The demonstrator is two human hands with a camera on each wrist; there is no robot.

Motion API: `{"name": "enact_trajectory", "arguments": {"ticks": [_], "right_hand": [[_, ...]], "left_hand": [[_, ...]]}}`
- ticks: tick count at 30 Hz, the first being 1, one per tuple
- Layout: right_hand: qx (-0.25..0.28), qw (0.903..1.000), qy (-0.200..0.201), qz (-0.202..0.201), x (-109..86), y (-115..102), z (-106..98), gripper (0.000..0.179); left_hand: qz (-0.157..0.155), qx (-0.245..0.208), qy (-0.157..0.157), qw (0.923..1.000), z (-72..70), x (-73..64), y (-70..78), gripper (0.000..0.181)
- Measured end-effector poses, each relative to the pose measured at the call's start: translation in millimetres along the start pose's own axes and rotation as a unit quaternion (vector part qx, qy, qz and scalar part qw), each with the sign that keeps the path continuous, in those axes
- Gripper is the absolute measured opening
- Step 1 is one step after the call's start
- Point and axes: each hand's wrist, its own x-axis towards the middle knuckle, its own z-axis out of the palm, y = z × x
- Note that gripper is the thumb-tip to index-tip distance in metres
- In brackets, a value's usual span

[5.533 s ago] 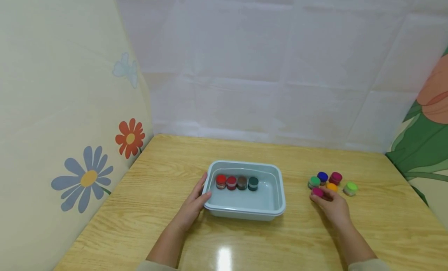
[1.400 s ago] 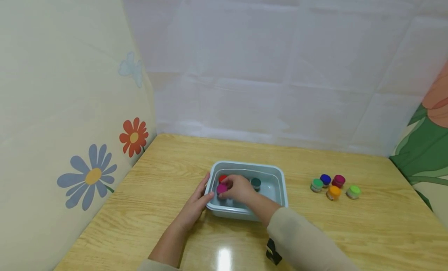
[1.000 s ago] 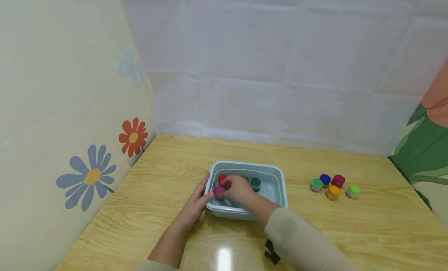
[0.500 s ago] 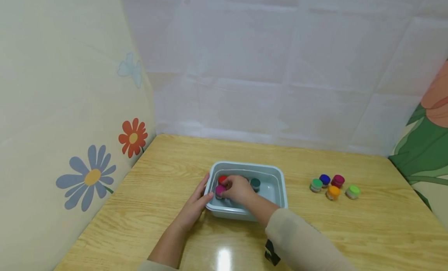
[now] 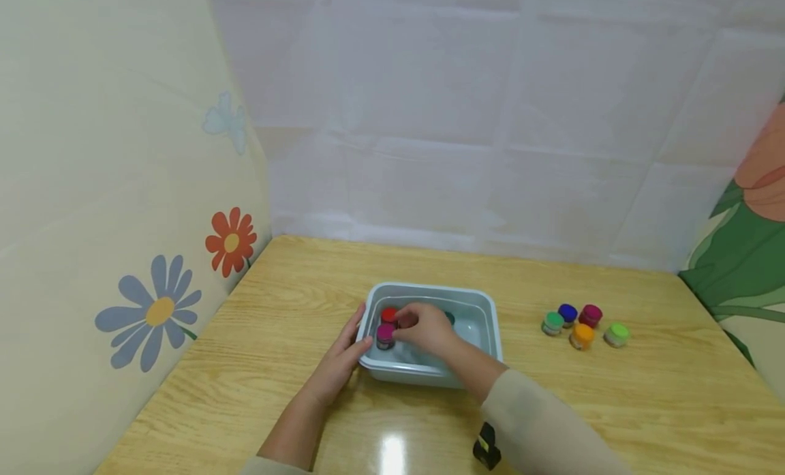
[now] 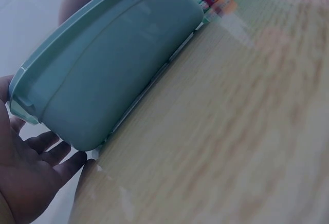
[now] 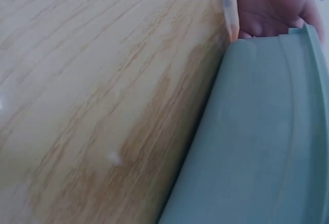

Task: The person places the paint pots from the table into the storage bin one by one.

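A pale blue-green plastic basin (image 5: 484, 325) sits on the table. My left hand (image 5: 336, 366) grips its left side, thumb over the rim; the left wrist view shows that hand's fingers (image 6: 54, 152) against the outer wall. Inside the basin, a small paint pot with a magenta lid (image 5: 385, 334) stands upright in front of a red-lidded pot (image 5: 389, 315). Just right of the magenta pot is my right hand (image 5: 429, 330), thumb and forefinger parted and slightly away from it. That hand covers most of the back row; part of a dark green lid (image 5: 450, 317) shows. The right wrist view misses the right hand.
On the right of the wooden table (image 5: 552, 407) stand several more pots: green (image 5: 552, 322), blue (image 5: 567, 314), dark magenta (image 5: 591, 315), orange (image 5: 582, 336) and lime (image 5: 617, 334). A black device (image 5: 487, 448) hangs by the right sleeve. White sheeting (image 5: 392, 120) backs the table.
My right hand has carried the magenta pot from the right-hand group into the basin, set it before the red one, and now let go, shifting slightly right. The left hand stays on the basin.
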Motion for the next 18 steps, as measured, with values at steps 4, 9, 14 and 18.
{"name": "enact_trajectory", "arguments": {"ticks": [4, 9, 14, 18], "right_hand": [[0.024, 0.9997, 0.008, -0.001, -4.5, 3.8, -8.5, 0.030], [0.070, 0.9973, 0.010, 0.022, -11.6, 4.4, -22.2, 0.033], [0.090, 0.9953, 0.025, 0.024, -19.5, 7.8, -38.9, 0.034], [0.086, 0.9954, 0.035, 0.023, -26.2, 14.3, -54.0, 0.036]], "left_hand": [[-0.005, 0.002, 0.002, 1.0000, 0.5, -0.1, 1.2, 0.065], [-0.006, 0.004, 0.005, 1.0000, 0.9, -0.4, 2.2, 0.064], [-0.004, 0.004, 0.007, 1.0000, 1.1, 0.0, 1.6, 0.064], [-0.003, 0.006, 0.009, 0.9999, 1.4, 0.4, 1.4, 0.064]]}}
